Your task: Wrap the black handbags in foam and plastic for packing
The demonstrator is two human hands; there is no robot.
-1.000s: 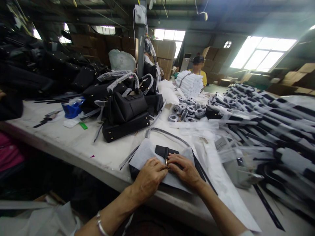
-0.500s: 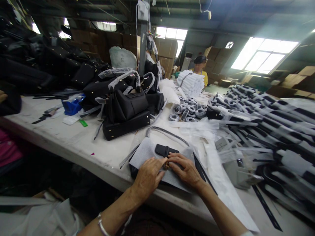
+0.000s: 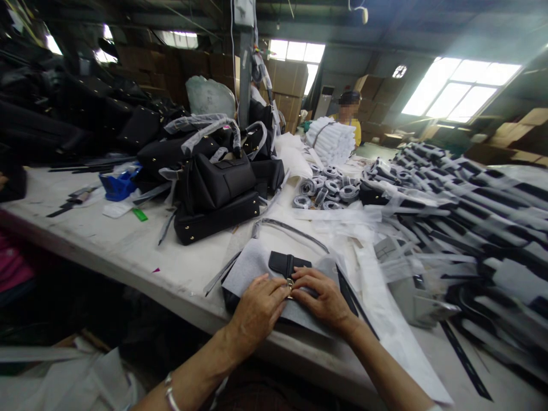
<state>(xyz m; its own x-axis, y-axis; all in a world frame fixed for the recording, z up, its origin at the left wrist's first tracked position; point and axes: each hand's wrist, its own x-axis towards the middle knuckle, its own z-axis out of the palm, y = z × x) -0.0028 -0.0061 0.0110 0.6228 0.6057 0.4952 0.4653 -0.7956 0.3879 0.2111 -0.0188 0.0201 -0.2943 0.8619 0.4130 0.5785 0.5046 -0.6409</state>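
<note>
1. Head view: left hand (image 3: 257,305) and right hand (image 3: 323,297) meet with fingers bent and fingertips at the gold-toned buckle (image 3: 290,289). Whether either pinches it firmly cannot be told; the fingers cover most of it.
2. Brace the buckle with one hand and adjust with the other; judged from this pose, opposed fingertips give the best control.
3. Align the buckle squarely with the narrow strap on the black flap (image 3: 279,262), just above it. A skewed buckle could crease the strap.
4. Press lightly. The pale sheet (image 3: 244,271) beneath the fingers would probably wrinkle or tear under drag.
5. Support the black handbag (image 3: 229,299), which lies under the sheet at the near edge of the surface (image 3: 128,251); excess pull could shift it over that edge.
6. Leave the film-wrapped handle (image 3: 295,228) lying beyond the bag, away from both wrists.
7. Maintain clearance from the stacked black handbags (image 3: 216,214), beyond and to the left, and the wrapped straps (image 3: 466,197) heaped at right.
</note>
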